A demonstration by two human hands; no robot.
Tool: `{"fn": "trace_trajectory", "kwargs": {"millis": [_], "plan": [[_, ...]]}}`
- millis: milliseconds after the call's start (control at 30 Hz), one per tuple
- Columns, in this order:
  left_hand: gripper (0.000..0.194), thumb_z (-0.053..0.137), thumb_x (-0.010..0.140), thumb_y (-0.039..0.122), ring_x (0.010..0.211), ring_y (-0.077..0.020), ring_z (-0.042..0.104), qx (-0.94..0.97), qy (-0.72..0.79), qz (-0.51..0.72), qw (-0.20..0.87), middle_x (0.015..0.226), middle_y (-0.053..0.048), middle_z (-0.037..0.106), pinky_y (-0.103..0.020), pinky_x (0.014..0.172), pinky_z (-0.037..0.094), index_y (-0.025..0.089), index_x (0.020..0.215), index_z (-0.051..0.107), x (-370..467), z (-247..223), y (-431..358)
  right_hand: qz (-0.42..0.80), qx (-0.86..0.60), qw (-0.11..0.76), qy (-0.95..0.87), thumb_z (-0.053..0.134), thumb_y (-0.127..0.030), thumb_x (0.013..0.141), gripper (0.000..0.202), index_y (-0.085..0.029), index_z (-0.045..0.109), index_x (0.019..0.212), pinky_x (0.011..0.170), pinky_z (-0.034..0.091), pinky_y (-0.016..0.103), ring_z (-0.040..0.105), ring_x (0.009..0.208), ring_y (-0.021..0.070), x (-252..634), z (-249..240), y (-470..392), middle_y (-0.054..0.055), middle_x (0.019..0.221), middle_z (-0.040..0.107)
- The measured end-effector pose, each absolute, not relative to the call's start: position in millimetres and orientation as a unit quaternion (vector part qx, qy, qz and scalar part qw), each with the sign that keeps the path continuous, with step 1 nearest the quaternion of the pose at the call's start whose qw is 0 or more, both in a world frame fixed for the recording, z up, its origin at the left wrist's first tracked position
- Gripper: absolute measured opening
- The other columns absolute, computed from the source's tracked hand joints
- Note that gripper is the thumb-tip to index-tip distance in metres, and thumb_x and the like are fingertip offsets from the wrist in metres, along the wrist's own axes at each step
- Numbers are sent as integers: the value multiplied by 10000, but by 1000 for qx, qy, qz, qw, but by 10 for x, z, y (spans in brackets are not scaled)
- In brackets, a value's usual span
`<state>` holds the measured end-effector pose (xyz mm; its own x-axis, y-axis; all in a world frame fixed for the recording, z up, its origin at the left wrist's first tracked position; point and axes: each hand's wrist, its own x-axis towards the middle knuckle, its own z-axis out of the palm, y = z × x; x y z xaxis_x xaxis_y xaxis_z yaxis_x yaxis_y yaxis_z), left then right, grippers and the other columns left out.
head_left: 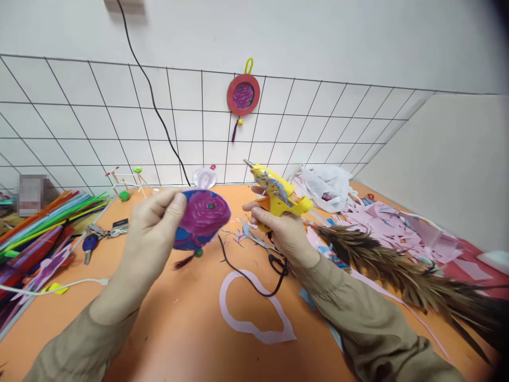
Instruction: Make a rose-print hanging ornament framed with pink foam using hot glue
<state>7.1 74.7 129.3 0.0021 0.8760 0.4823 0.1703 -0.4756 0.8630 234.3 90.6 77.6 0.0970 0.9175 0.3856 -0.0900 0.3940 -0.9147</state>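
My left hand (153, 225) pinches the left edge of a round painted disc (207, 215), blue with a purple rose, and holds it up above the orange table (159, 339). A dark tassel (185, 262) with a green bead dangles from the disc's lower edge. On the right, a yellow glue gun (276, 188) is gripped in my right hand (282, 228), its nozzle pointing up and to the left. From its handle a black cord runs down over the table. Disc and glue gun are apart. Below them lies a pale pink paper outline (230, 313).
Scissors (274, 260) lie under my right hand. Keys (95, 239) and colourful pipe cleaners (51, 223) are at left. Feathers (369, 260), pink paper scraps (397, 228) and a white plastic bag (328, 185) are at right. A red-framed rose ornament (243, 95) hangs on the wall grid.
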Motion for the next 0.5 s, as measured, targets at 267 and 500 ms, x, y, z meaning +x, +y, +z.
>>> {"fn": "trace_trajectory", "kwargs": {"millis": [267,500], "plan": [[450,821,629,516,447,-85,408,560,390,420,598,496,20,500,-207,438,300,157,540,565,218,1156,931,505,-350,608,-503,820,-382,708,621,-323,573,1275,537,527,334,559,583,154,2229,788,845,16,838,726],[329,782,745,412,461,-113,495,542,376,472,585,520,4,577,-221,453,361,160,590,639,271,1037,945,497,-366,587,-524,838,-410,698,614,-346,605,1262,553,504,339,589,657,189,2176,712,799,10,803,691]]}}
